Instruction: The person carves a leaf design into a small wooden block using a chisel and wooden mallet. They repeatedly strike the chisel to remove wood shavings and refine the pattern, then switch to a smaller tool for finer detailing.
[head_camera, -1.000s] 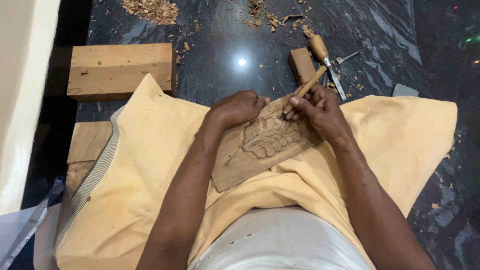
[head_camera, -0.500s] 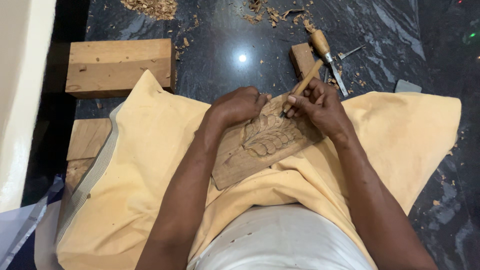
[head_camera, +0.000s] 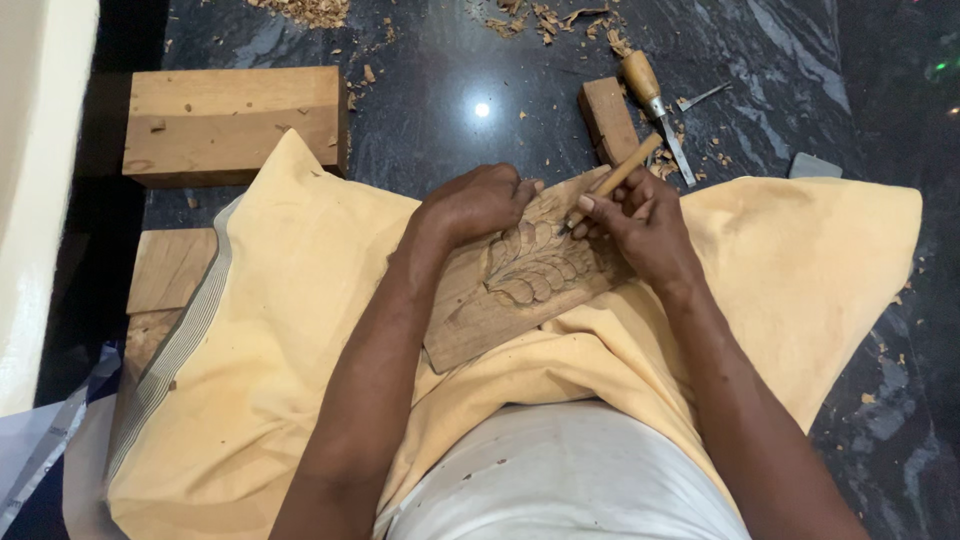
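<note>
Head view: a flat wooden carving panel (head_camera: 520, 285) with a raised leaf relief lies tilted on a soft yellow cloth (head_camera: 300, 330) draped over the person's lap. The left hand (head_camera: 478, 203) presses on the panel's upper edge, fingers curled down over the wood. The right hand (head_camera: 640, 225) has its fingers closed round a slim wooden-handled chisel (head_camera: 612, 180), tip on the relief. On the glossy dark stone floor (head_camera: 440, 110) lie a pale squared wood block (head_camera: 235, 125), a small brown block (head_camera: 607, 118), a second chisel (head_camera: 655, 105) and curled shavings (head_camera: 545, 18).
</note>
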